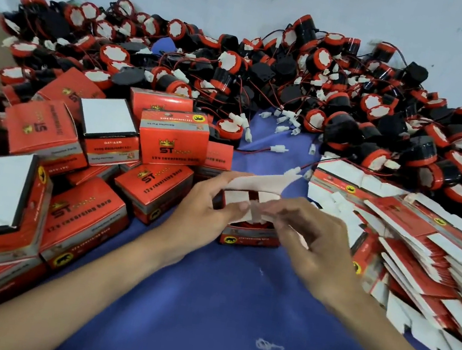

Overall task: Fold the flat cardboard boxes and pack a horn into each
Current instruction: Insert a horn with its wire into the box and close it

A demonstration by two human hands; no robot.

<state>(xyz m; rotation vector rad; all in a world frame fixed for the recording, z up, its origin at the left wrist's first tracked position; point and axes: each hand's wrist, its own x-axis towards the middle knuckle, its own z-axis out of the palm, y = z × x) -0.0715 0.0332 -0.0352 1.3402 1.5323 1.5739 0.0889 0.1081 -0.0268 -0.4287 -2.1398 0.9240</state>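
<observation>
Blue cloth [231, 312]: work surface under everything; the open carton stands on it.
Horn heap [271, 74]: loose red-and-black horns with wires and white plugs, banked behind the open carton and round to its far right.
Packed boxes [172, 142]: closed red cartons piled left of the open carton, the nearest just beside the left hand.
Flat blanks [415, 236]: unfolded cartons fanned out right of the open carton, near the right wrist.
Open carton [249, 237]: mouth up, long side facing the person; something red shows inside, likely a horn, but too hidden to be sure.
Left hand [204, 216]: fingers curled round the carton's left end, thumb on a white flap.
Right hand [313, 243]: blurred; fingertips seem to pinch the small side flap [250, 213] over the mouth.
Lid flap [262, 180]: raised at the carton's far edge, hinge running left to right, beyond both hands; the left fingers look nearer.
Loose plug [294, 171]: on a red wire, just behind the carton, beside the lid flap; it might snag.
</observation>
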